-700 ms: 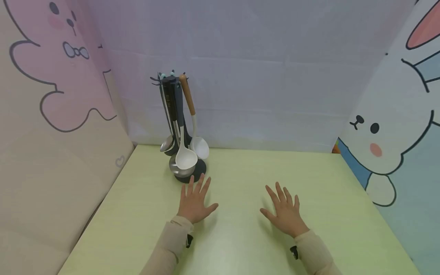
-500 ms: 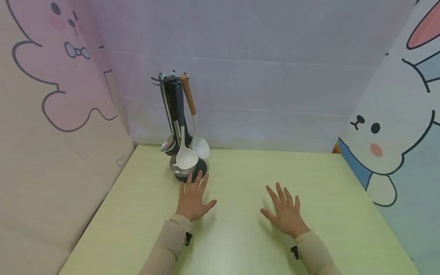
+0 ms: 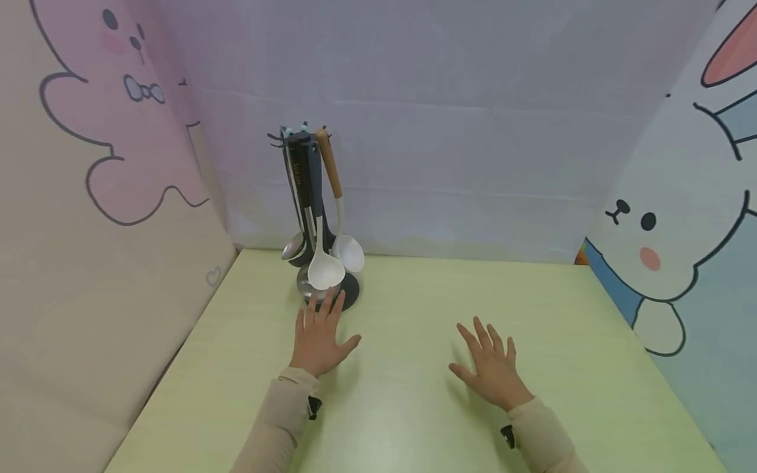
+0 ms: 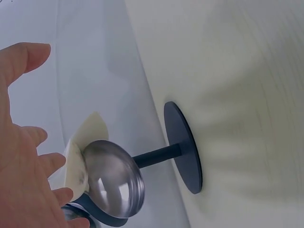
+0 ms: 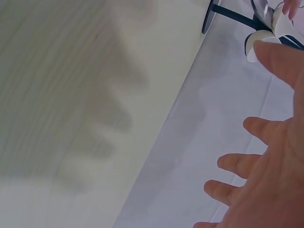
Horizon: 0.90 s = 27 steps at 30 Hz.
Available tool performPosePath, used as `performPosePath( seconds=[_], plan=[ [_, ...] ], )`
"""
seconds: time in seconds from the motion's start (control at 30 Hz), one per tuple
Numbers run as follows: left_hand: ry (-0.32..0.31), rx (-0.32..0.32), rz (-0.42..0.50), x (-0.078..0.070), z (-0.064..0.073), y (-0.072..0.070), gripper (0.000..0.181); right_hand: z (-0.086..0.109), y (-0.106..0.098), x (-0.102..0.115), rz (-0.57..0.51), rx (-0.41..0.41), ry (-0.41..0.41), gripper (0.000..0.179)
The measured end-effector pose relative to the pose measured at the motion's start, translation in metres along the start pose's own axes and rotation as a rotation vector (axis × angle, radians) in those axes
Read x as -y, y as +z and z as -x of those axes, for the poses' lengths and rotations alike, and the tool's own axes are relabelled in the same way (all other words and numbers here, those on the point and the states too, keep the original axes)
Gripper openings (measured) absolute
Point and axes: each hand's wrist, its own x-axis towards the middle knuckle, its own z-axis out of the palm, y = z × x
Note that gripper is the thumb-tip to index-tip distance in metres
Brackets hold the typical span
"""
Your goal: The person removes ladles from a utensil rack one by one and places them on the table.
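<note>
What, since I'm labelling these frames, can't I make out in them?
The steel ladle: head view, partly covered by the white ladle.
The black base: head view, partly hidden by the steel ladle and left hand.
The lettering on the black handle: head view, too small to read surely.
Whether the left hand touches the white ladle: left wrist view, the two overlap, hiding any gap.
The right hand: right wrist view, cut off by the frame edges.

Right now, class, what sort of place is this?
Perhaps a makeshift demonstration booth rather than a kitchen: creased sheets, one with a cartoon rabbit, line three sides of a pale table holding ladles on a stand.
</note>
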Motion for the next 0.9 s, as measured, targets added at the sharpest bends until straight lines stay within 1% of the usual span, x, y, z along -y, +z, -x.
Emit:
performPosePath(
  seconds=[0.13,0.23,0.33,0.37,0.43,0.47,0.57,0.6,0.73,0.8,0.9],
  plan=[
    [0.020,-0.018,0.023,-0.001,-0.001,-0.008,0.090,0.001,0.002,-0.001,0.014,-0.015,-0.006,0.073],
    [0.027,-0.051,0.026,0.000,-0.003,-0.015,0.090,0.002,0.003,-0.002,0.036,-0.021,-0.025,0.067],
    [0.034,-0.137,0.035,0.002,-0.011,-0.024,0.089,0.005,0.003,-0.004,0.056,-0.019,-0.059,0.053],
    [0.030,-0.167,0.055,0.003,-0.013,-0.029,0.090,0.005,0.003,-0.004,0.060,-0.016,-0.072,0.049],
    [0.028,-0.246,0.092,0.005,-0.021,-0.038,0.090,0.006,0.003,-0.004,0.062,-0.007,-0.092,0.040],
    [0.027,-0.283,0.125,0.006,-0.026,-0.044,0.090,0.007,0.003,-0.003,0.055,-0.001,-0.098,0.038],
    [0.013,-0.353,0.223,0.009,-0.042,-0.061,0.091,0.006,0.004,-0.002,0.029,0.027,-0.097,0.033],
    [-0.001,-0.361,0.258,0.011,-0.048,-0.067,0.091,0.006,0.004,-0.002,0.023,0.039,-0.093,0.032],
    [-0.083,-0.347,0.393,0.014,-0.072,-0.089,0.089,0.008,0.005,-0.001,-0.010,0.107,-0.068,0.029],
    [-0.130,-0.341,0.442,0.015,-0.082,-0.096,0.088,0.009,0.004,0.000,-0.016,0.133,-0.065,0.028],
    [-0.168,-0.351,0.488,0.016,-0.098,-0.102,0.089,0.010,0.004,0.001,-0.020,0.150,-0.071,0.027]
  ],
)
